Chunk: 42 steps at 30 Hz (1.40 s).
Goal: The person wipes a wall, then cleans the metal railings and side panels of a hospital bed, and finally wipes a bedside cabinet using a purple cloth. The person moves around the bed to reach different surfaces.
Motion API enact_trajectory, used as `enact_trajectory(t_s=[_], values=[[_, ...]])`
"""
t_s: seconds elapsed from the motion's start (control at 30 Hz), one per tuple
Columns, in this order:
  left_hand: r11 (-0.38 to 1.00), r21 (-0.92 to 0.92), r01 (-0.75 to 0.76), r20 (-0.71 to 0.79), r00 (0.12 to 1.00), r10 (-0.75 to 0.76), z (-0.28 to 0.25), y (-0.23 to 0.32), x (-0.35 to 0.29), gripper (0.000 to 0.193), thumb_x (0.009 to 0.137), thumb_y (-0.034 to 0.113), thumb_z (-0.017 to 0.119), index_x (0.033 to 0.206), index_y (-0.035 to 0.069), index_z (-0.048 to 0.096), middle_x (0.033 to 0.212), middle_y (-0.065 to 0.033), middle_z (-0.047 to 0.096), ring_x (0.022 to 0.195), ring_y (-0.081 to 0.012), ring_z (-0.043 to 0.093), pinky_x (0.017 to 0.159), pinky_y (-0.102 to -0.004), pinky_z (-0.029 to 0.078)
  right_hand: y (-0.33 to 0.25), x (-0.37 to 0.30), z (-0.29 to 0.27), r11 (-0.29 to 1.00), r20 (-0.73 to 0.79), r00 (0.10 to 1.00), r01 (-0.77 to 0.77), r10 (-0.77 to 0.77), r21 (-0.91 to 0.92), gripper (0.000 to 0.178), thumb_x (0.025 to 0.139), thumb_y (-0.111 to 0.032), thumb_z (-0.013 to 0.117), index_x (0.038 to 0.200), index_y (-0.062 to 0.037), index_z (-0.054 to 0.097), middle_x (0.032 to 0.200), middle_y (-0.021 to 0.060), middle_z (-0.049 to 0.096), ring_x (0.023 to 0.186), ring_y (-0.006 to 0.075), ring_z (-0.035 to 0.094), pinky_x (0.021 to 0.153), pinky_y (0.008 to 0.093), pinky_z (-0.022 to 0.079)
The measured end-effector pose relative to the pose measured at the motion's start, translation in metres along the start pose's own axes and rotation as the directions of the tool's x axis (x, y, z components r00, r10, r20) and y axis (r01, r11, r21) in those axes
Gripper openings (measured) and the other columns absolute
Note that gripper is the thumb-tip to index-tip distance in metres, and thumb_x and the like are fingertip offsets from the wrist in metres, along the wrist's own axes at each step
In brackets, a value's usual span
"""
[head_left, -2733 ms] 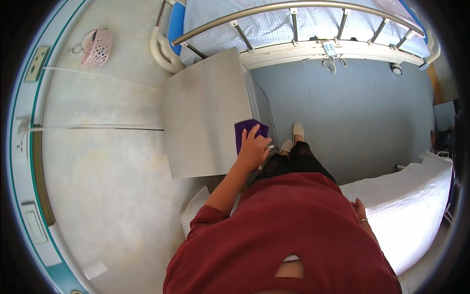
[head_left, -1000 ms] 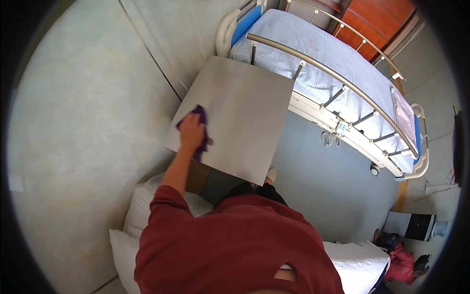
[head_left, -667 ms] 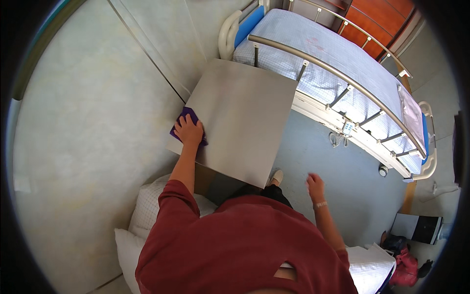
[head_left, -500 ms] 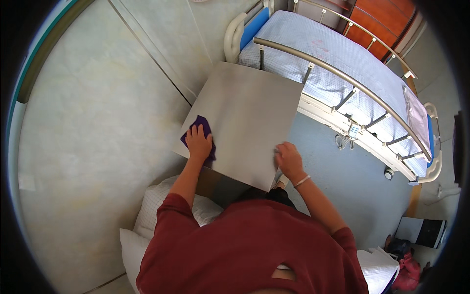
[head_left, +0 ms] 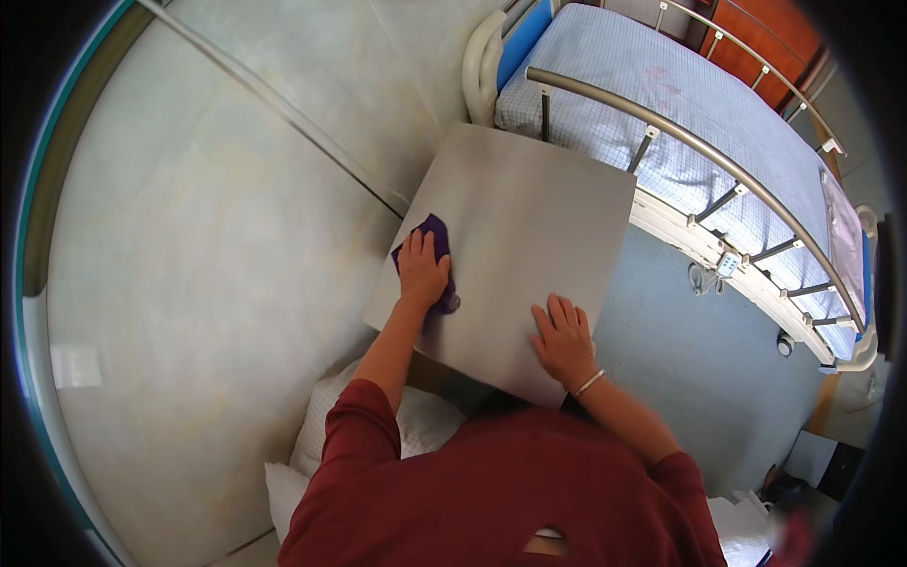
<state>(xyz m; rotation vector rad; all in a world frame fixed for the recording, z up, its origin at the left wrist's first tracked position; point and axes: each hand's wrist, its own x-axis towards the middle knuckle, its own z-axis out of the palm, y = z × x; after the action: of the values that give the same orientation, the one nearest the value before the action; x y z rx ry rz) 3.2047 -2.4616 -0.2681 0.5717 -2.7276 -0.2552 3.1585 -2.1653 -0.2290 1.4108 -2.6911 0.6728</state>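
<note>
A dark purple cloth (head_left: 436,233) lies on the left part of a smooth grey tabletop (head_left: 529,217). Pressed down over it is my left hand (head_left: 422,272), which holds the cloth against the surface; part of the cloth is hidden beneath the palm and fingers. My right hand (head_left: 564,348) rests near the tabletop's front right edge. Its fingers are stretched out and apart, with nothing in them, and a light bracelet (head_left: 589,383) circles the wrist.
A bed (head_left: 680,123) with a metal side rail (head_left: 694,142) stands beyond and to the right of the table. A pale wall (head_left: 208,236) runs along the left. White pillows (head_left: 430,420) lie below the table's near edge. A wired handset (head_left: 728,264) hangs on the bed frame.
My right hand has come from the table's right edge onto its top, and its fingers have spread. The left hand stays on the cloth. The whole view has shifted.
</note>
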Motion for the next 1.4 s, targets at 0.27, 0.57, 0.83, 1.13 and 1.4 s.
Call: enact_trajectory(t_s=[0.27, 0.57, 0.83, 1.13, 1.4], values=[[0.997, 0.009, -0.078, -0.085, 0.993, 0.079, 0.056, 0.005, 0.136, 0.051, 0.078, 0.027, 0.059, 0.12, 0.002, 0.045, 0.124, -0.0196, 0.043, 0.116, -0.0369, 0.038, 0.095, -0.0486, 0.032, 0.008, 0.006, 0.003, 1.0, 0.002, 1.0, -0.023, 0.023, -0.018, 0.047, 0.07, -0.026, 0.063, 0.113, -0.0086, 0.054, 0.124, 0.0167, 0.044, 0.113, 0.0304, 0.042, 0.092, 0.0446, 0.036], [0.995, 0.102, 0.014, -0.079, 0.997, -0.006, 0.103, 0.029, 0.235, 0.048, 0.08, 0.032, 0.054, 0.118, 0.003, 0.048, 0.123, -0.0178, 0.047, 0.115, -0.0357, 0.041, 0.095, -0.0459, 0.033, 0.013, 0.008, 0.0, 0.998, 0.015, 0.999, -0.033, 0.033, 0.045, 0.047, 0.069, -0.029, 0.066, 0.11, -0.0087, 0.055, 0.119, 0.0143, 0.047, 0.111, 0.0275, 0.045, 0.091, 0.0419, 0.037], [0.913, -0.179, -0.367, -0.072, 0.93, 0.359, 0.127, 0.218, 0.209, 0.032, 0.071, 0.026, 0.057, 0.098, 0.009, 0.059, 0.1, -0.008, 0.058, 0.099, -0.0269, 0.051, 0.081, -0.0439, 0.04, 0.013, 0.009, -0.01, 0.994, -0.011, 1.0, -0.01, 0.011, 0.111, 0.044, 0.071, -0.026, 0.065, 0.109, -0.0066, 0.054, 0.12, 0.0147, 0.046, 0.11, 0.0272, 0.044, 0.09, 0.0397, 0.036], [0.551, -0.095, -0.829, 0.432, 0.464, 0.773, 0.118, 0.308, 0.041, 0.012, 0.071, 0.015, 0.056, 0.063, 0.01, 0.063, 0.069, -0.007, 0.062, 0.075, -0.0224, 0.058, 0.074, -0.0404, 0.04, 0.011, -0.005, -0.001, 1.0, -0.043, 0.999, -0.012, 0.012, -0.014, 0.037, 0.077, -0.022, 0.054, 0.11, -0.0054, 0.054, 0.115, 0.0175, 0.051, 0.112, 0.0292, 0.045, 0.093, 0.0408, 0.036], [0.639, -0.272, -0.719, 0.078, 0.646, 0.76, 0.035, 0.255, -0.01, 0.007, 0.07, 0.014, 0.061, 0.076, 0.011, 0.061, 0.077, -0.0074, 0.056, 0.081, -0.027, 0.055, 0.067, -0.0376, 0.043, 0.027, -0.026, 0.053, 0.998, -0.079, 0.997, 0.03, -0.025, 0.052, 0.032, 0.077, -0.015, 0.053, 0.105, -0.0019, 0.054, 0.11, 0.0156, 0.052, 0.107, 0.0284, 0.048, 0.086, 0.0379, 0.042]])
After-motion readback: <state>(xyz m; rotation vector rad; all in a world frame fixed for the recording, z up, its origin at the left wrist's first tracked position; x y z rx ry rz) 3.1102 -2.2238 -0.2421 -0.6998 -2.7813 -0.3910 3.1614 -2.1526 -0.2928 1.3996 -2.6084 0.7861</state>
